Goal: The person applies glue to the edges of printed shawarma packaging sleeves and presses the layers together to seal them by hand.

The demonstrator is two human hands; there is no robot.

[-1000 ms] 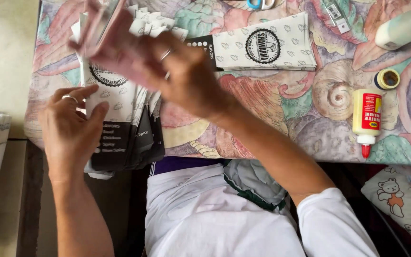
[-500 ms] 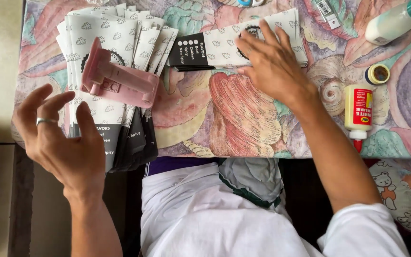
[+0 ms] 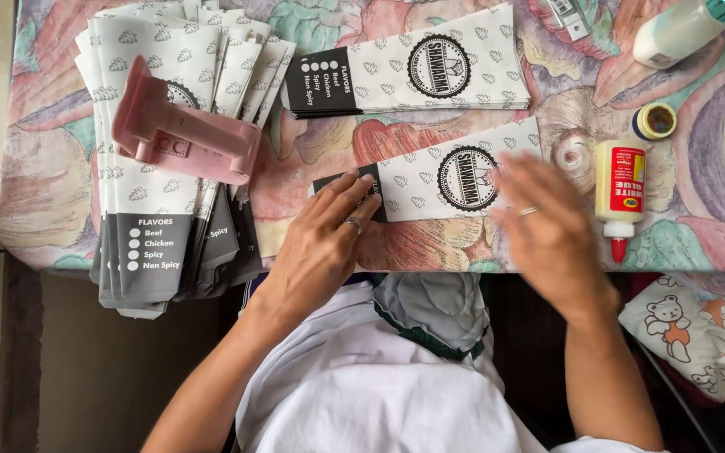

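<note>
both hands are down on a single flat paper sleeve [image 3: 442, 180] lying slantwise on the patterned tablecloth [image 3: 44, 184], just in front of the person. the left hand [image 3: 325, 243] is open, fingers stretched flat, its fingertips [image 3: 354, 186] pressing the dark printed end of the sleeve; the right hand [image 3: 547, 226] is open too, palm down over the sleeve's other end (it is blurred, so just how much of it touches the paper is hard to tell). a second stack of matching sleeves [image 3: 413, 71] lies just beyond, apart from the one in hand, and a bigger fanned pile [image 3: 161, 210] hangs over the table's edge at the left under a pink plastic tool [image 3: 182, 134]. a white glue bottle [image 3: 620, 189] lies nozzle toward the person, near the right hand. judging from this, the step is squaring and flattening the sleeve: it would go best with the left fingertips pinning one end firmly while the right palm smooths outward along the length, keeping the paper clear of the stack above and the glue nozzle.
</note>
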